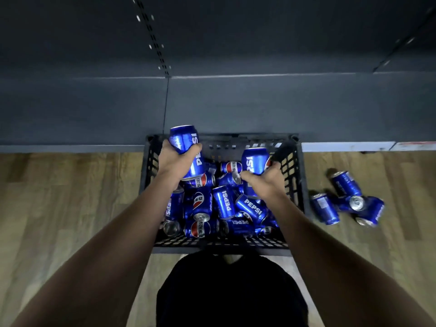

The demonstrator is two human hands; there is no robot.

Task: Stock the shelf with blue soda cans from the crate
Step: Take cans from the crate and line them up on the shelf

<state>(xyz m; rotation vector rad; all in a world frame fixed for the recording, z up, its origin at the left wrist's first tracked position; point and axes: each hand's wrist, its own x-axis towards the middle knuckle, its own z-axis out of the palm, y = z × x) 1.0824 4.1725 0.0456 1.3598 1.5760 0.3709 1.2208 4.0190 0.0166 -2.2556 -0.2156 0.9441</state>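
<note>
While arms reach over the crate (293, 185), both hands (173, 161) (265, 179) each grip a can (186, 142) (256, 164).

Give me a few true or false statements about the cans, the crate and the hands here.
1. Each hand holds a can. True: left hand holds one can, right hand another.
2. The crate is empty. False: many cans lie in it.
3. Some cans lie on the floor right of the crate. True: loose cans.
4. The shelf is full of cans. False: none show on it.
</note>
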